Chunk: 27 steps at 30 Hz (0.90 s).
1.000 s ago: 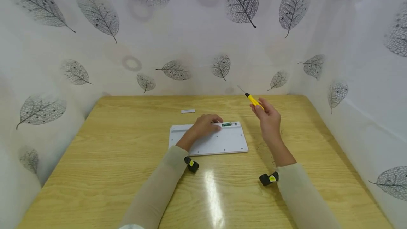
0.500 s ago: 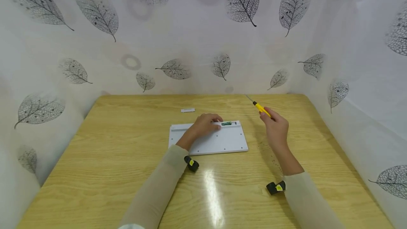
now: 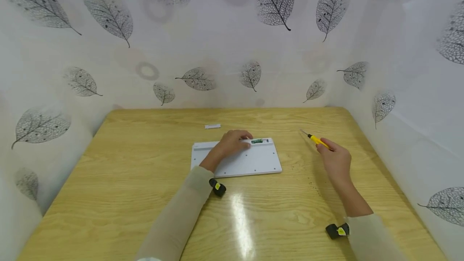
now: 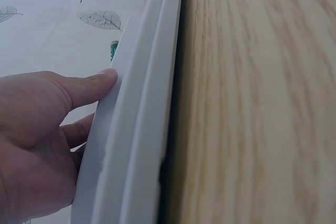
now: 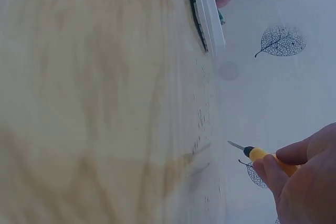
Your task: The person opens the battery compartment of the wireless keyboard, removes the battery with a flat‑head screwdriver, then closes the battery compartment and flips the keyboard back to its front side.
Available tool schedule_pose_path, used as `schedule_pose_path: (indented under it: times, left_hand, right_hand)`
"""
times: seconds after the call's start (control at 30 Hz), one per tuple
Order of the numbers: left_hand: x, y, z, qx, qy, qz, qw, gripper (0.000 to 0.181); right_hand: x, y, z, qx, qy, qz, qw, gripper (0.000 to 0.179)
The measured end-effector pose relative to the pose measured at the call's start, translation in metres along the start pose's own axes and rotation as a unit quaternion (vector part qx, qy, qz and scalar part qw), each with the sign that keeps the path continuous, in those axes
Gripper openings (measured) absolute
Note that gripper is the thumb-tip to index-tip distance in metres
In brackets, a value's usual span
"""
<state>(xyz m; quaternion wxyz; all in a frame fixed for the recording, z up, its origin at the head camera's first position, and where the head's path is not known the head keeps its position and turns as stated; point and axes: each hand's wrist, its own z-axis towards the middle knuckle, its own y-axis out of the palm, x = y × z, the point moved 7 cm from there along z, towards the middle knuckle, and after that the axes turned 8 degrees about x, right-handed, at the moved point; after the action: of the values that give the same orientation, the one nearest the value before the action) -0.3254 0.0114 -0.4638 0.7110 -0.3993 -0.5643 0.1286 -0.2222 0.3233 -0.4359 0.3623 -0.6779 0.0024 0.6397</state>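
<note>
At the right of the head view, the right hand curls round the yellow handle of a small screwdriver, thumb and fingers pinching it near the black collar while the thin metal tip points toward the upper left of the frame, away from the board. Low over the counter, the hand sits well apart from the white board. The right wrist view shows the same pinch, with the blade just above the wood grain.

Middle of the frame, the left hand lies palm down on the far edge of the white board, fingers loosely bent over it and pressing rather than clasping; in the left wrist view the thumb rests against the raised white edge. A small green circuit strip shows just beside the fingertips. A little white strip lies on the counter beyond, near the upper edge of the wood.

Risks, as a judgement: the sharp tip could scratch the glossy counter, or the slim handle could roll out of so light a pinch. Left fingers so near the exposed green strip could smudge or nudge it, and the thin board might skate on the slick surface under uneven pressure
</note>
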Motion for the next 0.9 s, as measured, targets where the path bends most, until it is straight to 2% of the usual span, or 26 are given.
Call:
schedule_pose_path:
  times: [0.07, 0.17, 0.3, 0.4, 0.5, 0.77, 0.9]
  left_hand:
    - [-0.001, 0.000, 0.000, 0.003, -0.002, 0.001, 1.0000, 0.029]
    - [-0.002, 0.000, 0.001, 0.005, -0.005, 0.001, 1.0000, 0.029]
    - [-0.001, 0.001, 0.001, 0.004, -0.005, 0.001, 1.0000, 0.029]
    - [-0.001, 0.000, 0.000, 0.005, -0.007, 0.001, 1.0000, 0.029]
    - [-0.001, 0.000, 0.001, 0.007, -0.010, 0.001, 0.9999, 0.028]
    - [-0.001, 0.001, 0.001, 0.008, -0.015, -0.001, 0.9999, 0.028]
    - [-0.002, 0.002, 0.001, 0.008, -0.012, 0.001, 0.9999, 0.028]
  right_hand:
    - [0.001, -0.004, 0.000, 0.002, -0.002, -0.032, 0.9995, 0.041]
    - [0.001, -0.007, -0.002, 0.000, -0.026, -0.084, 0.9961, 0.039]
    - [0.001, -0.008, -0.005, -0.015, -0.064, -0.166, 0.9839, 0.040]
    - [0.002, -0.008, -0.006, -0.026, -0.069, -0.210, 0.9750, 0.041]
    - [0.003, -0.006, -0.006, -0.034, -0.066, -0.224, 0.9716, 0.041]
    - [0.012, 0.004, -0.002, -0.103, -0.049, -0.247, 0.9624, 0.049]
    - [0.014, 0.007, 0.000, -0.119, -0.046, -0.254, 0.9589, 0.050]
